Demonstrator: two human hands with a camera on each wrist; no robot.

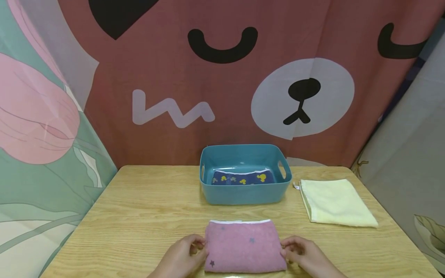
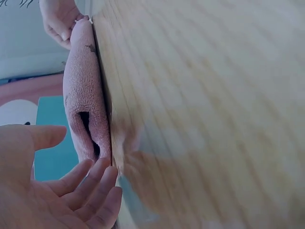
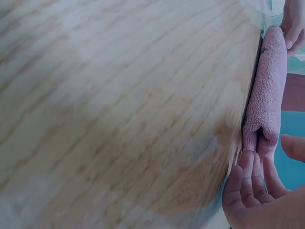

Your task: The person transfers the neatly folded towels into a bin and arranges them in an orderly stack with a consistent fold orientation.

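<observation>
A folded pink towel (image 1: 243, 246) with small dark stars and a white back edge lies flat on the wooden table. At its left end, my left hand (image 1: 185, 253) touches the side with its fingertips. Seen from the left wrist, the thumb (image 2: 50, 137) stands apart from the fingers, and the towel's open folds show beyond them. My right hand (image 1: 304, 253) is at the opposite end, its fingers (image 3: 257, 179) against the folded side and its thumb held away. Neither hand wraps round the towel.
Behind the towel stands a teal plastic basket (image 1: 243, 195), with a folded dark blue cloth (image 1: 243, 178) with yellow figures inside. To the right lies a folded pale yellow towel (image 1: 337, 202). A bear-print curtain (image 1: 174, 146) hangs along the table's (image 1: 139, 208) back edge.
</observation>
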